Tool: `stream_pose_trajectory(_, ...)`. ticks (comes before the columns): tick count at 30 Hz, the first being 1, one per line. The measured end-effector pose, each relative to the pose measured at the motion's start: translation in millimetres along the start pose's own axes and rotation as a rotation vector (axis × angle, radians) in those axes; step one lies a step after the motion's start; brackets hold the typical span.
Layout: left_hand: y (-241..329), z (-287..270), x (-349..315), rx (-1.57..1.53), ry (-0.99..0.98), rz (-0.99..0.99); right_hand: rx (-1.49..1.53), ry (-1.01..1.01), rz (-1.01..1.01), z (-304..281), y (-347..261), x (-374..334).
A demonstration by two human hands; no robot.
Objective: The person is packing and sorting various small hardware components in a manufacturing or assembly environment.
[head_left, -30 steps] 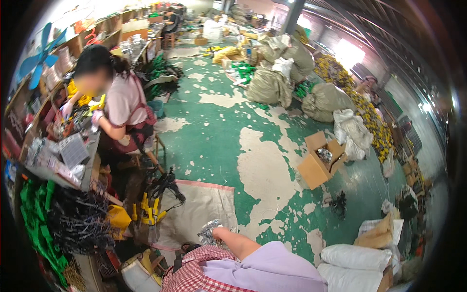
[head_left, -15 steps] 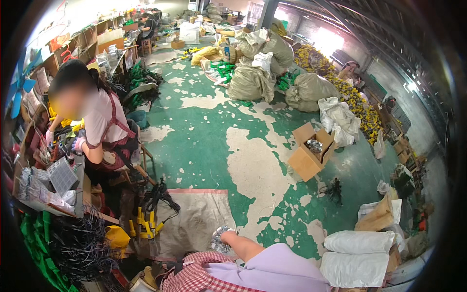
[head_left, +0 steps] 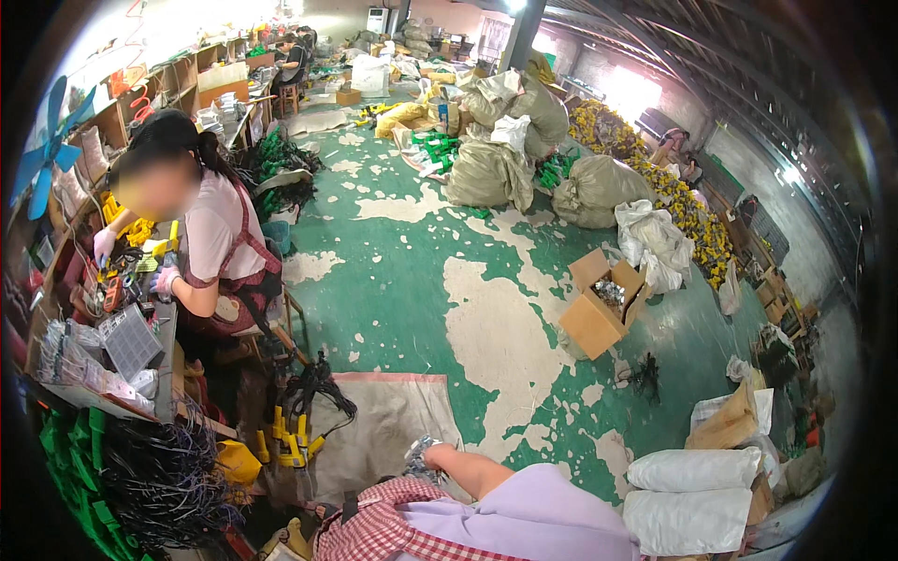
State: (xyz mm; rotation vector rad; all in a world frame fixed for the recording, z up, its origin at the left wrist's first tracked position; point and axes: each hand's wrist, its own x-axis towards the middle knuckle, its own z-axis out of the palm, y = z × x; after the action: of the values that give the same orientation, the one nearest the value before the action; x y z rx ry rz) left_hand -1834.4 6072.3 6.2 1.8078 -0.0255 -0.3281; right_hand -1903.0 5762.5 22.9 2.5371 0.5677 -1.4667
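My right hand point(head_left: 426, 457) shows at the bottom middle, at the end of a bare forearm coming out of a lavender sleeve point(head_left: 533, 510). Its fingers are closed around a small silvery, crinkled bundle point(head_left: 418, 445). It hovers over the near edge of a tan sheet point(head_left: 383, 425) spread on the floor. A red checked cloth point(head_left: 374, 528) lies just below the forearm. Left of my hand is a pile of yellow-handled clips with black cables point(head_left: 295, 435). My left hand is out of sight.
A person in a pink top point(head_left: 220, 234) sits at a cluttered workbench point(head_left: 103, 346) on the left. An open cardboard box point(head_left: 599, 309) stands on the worn green floor point(head_left: 393, 280). Stuffed sacks point(head_left: 496, 159) sit further back, white sacks point(head_left: 692, 472) at lower right, black cable bundles point(head_left: 159, 477) at lower left.
The view has swung slightly, so the seated person and the box sit a little lower and further right. My right hand stays over the tan sheet with the bundle.
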Motion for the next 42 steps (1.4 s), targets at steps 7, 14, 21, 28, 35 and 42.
stream_pose_trajectory(7, 11, -2, 12, -0.002, -0.002, 0.001, -0.010, -0.007, -0.039, -8, -26, 19)
stream_pose_trajectory(14, 17, 1, 24, 0.000, -0.005, 0.004, 0.012, 0.052, -0.092, 12, -12, 29)
stream_pose_trajectory(21, 18, 0, 26, -0.007, 0.009, 0.000, 0.132, -0.081, 0.069, 9, 16, -16)
stream_pose_trajectory(28, 15, -3, 25, -0.022, 0.034, -0.008, 0.118, -0.218, 0.201, 6, 36, -35)
stream_pose_trajectory(35, 20, -4, 18, -0.041, 0.074, -0.021, 0.105, -0.141, 0.123, 21, 39, 19)
stream_pose_trajectory(42, 22, -8, -4, -0.073, 0.158, -0.049, 0.094, -0.025, -0.045, -9, 8, 9)
